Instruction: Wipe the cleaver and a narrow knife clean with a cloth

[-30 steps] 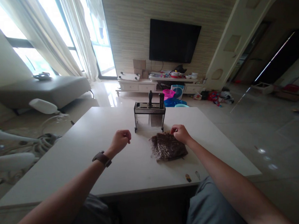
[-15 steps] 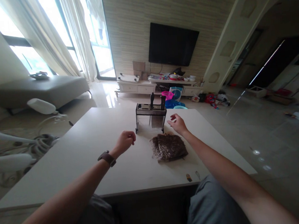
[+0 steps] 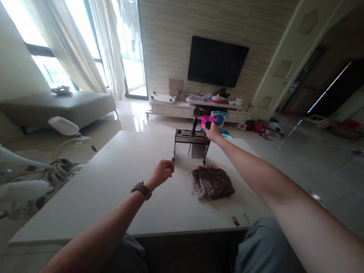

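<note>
A knife rack (image 3: 182, 137) with a dark top and clear sides stands on the white table (image 3: 110, 183). My right hand (image 3: 214, 133) is closed round the black handle of a kitchen knife (image 3: 197, 151), whose broad blade hangs inside the rack at its right end. Another black knife handle (image 3: 195, 125) sticks up from the rack's top. My left hand (image 3: 163, 171) is curled closed over the table, close to the rack's left foot, with nothing visible in it. In front of the rack lies a folded brown patterned cloth (image 3: 213, 183).
Two small items lie at the near edge: a dark and yellowish piece (image 3: 235, 221) and a pale one (image 3: 246, 218). Beyond the table are a pink basket (image 3: 208, 119) and a low TV cabinet (image 3: 167, 110). White lamp shades (image 3: 20, 192) stand at the left.
My right hand has moved up onto the knife handle at the rack's right end and closed on it. My left hand stays curled near the rack's left foot. The view has shifted slightly.
</note>
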The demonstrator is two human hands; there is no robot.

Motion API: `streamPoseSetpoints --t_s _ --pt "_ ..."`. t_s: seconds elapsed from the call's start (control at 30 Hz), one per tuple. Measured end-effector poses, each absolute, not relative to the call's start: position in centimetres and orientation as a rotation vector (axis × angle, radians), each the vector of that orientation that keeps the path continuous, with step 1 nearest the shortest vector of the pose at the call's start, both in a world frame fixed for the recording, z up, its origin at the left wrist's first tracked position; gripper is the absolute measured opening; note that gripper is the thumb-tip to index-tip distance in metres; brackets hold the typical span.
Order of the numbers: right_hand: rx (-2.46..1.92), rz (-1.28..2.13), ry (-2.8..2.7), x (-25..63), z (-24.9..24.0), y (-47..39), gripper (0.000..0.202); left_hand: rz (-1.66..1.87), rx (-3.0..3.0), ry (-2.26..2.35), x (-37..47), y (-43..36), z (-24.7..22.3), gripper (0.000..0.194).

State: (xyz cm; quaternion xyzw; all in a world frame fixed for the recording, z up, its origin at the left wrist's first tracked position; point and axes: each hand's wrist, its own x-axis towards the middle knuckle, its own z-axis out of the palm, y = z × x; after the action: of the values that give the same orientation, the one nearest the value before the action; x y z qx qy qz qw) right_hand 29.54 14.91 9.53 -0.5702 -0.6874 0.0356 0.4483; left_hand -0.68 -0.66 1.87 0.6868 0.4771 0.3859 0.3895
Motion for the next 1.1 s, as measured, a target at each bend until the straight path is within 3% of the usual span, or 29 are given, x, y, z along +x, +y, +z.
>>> streamPoseSetpoints --t_s 0.37,0.53,0.87,1.1 --pt "-1.251 -0.190 -1.619 28.0 19.0 11.6 0.035 1.005 1.719 1.165 -1.0 -0.9 2.5 0.022" --pt "-1.233 -0.238 -1.686 27.4 20.1 9.5 0.044 0.972 1.718 1.114 -0.6 -1.5 2.6 0.023" --pt "-1.357 -0.280 -1.550 28.2 21.6 9.2 0.026 0.939 1.713 1.119 -0.7 -1.8 2.7 0.023" --pt "-1.068 -0.505 -1.605 27.9 24.9 5.5 0.029 0.927 1.652 1.089 -0.6 -1.7 2.8 0.020"
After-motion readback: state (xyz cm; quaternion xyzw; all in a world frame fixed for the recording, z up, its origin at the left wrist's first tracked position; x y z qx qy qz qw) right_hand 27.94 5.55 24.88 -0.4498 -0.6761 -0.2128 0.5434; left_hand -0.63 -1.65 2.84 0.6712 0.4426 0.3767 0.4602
